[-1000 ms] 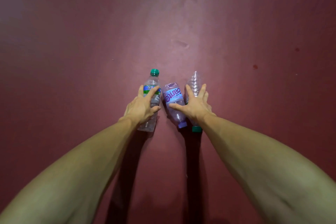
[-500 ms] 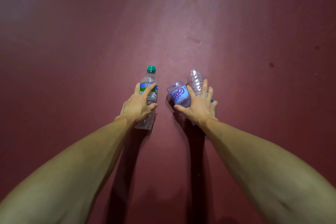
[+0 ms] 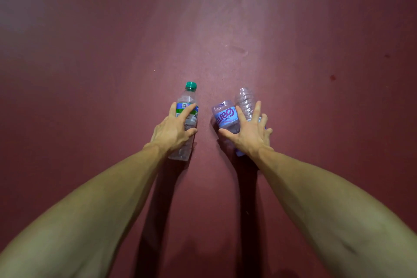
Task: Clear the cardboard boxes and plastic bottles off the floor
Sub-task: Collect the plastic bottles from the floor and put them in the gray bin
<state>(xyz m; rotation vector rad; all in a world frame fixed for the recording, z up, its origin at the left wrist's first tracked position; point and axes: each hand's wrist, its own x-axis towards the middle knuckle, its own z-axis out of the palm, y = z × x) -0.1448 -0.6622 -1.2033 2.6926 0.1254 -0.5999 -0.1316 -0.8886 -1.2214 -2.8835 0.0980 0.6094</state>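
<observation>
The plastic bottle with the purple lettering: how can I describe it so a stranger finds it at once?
On the dark red floor, the right hand grips two clear plastic bottles. The purple-lettered plastic bottle is the one nearer the left hand. Its neighbour, the ribbed clear plastic bottle, shows no lettering.

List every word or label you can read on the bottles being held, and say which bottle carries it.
"Gan": large pink letters on the pale label of the short bottle in the right hand; a finger hides the rest, and the small print is unreadable.
Green-capped bottle in the left hand: the blue-green label has a code square and characters too small to read.
Ribbed clear bottle, also in the right hand: no text visible.
</observation>
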